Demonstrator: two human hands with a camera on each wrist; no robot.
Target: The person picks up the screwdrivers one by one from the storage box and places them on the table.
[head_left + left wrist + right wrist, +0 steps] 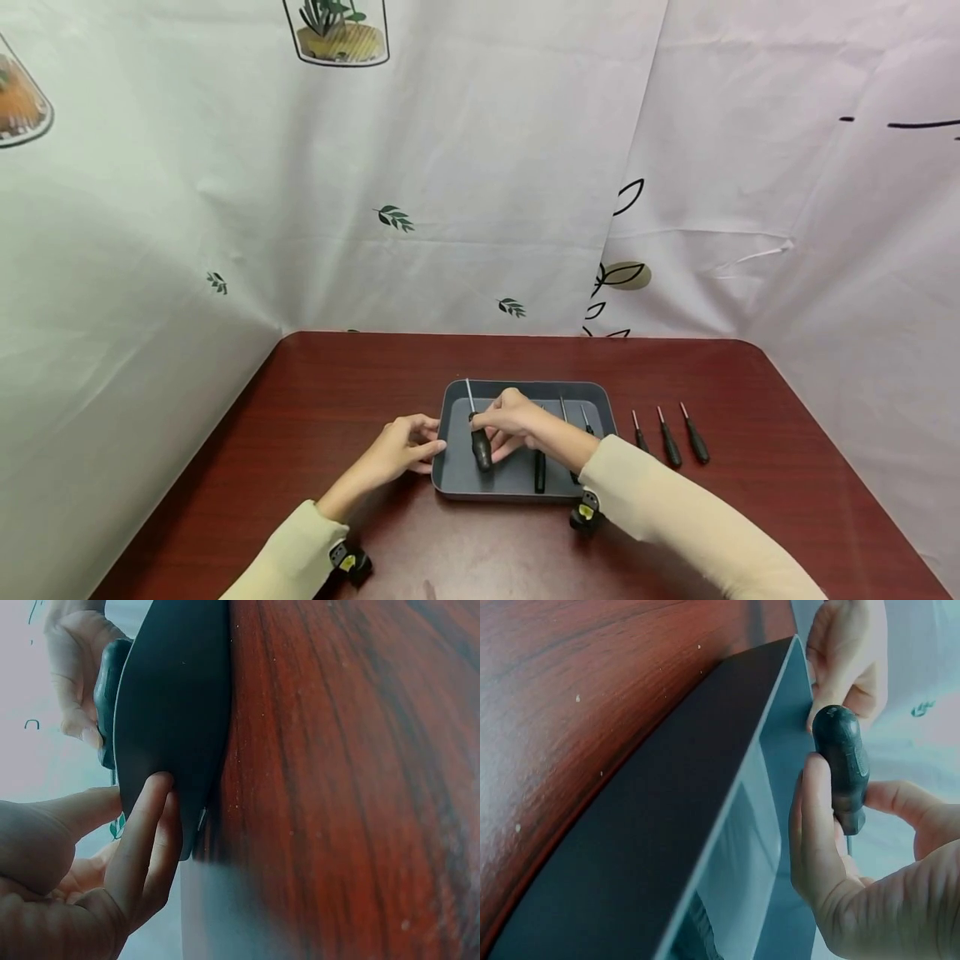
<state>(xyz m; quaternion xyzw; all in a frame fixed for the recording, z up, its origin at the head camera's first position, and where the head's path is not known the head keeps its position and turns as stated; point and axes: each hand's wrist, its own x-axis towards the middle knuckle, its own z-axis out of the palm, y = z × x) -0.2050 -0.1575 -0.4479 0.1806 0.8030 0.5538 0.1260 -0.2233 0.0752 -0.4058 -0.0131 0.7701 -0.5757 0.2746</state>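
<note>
My right hand (517, 423) pinches the black handle of a screwdriver (482, 443) between thumb and fingers, over the left part of a grey tray (495, 495). The screwdriver's metal shaft points toward the tray's far edge. In the right wrist view, the handle (841, 761) appears above the tray's rim. My left hand (401, 448) grips the tray's left side; in the left wrist view, its fingertips press the outer wall (176, 697) with the thumb at the rim. Several dark-handled screwdrivers lie in the tray, among them one with a straight handle (540, 473), partly hidden by my right arm.
Three more dark-handled screwdrivers lie on the brown table (337, 375) right of the tray: a near one (639, 435) partly behind my sleeve, a middle one (670, 446) and an outer one (697, 439). White patterned cloth (465, 167) hangs behind the table and at its sides.
</note>
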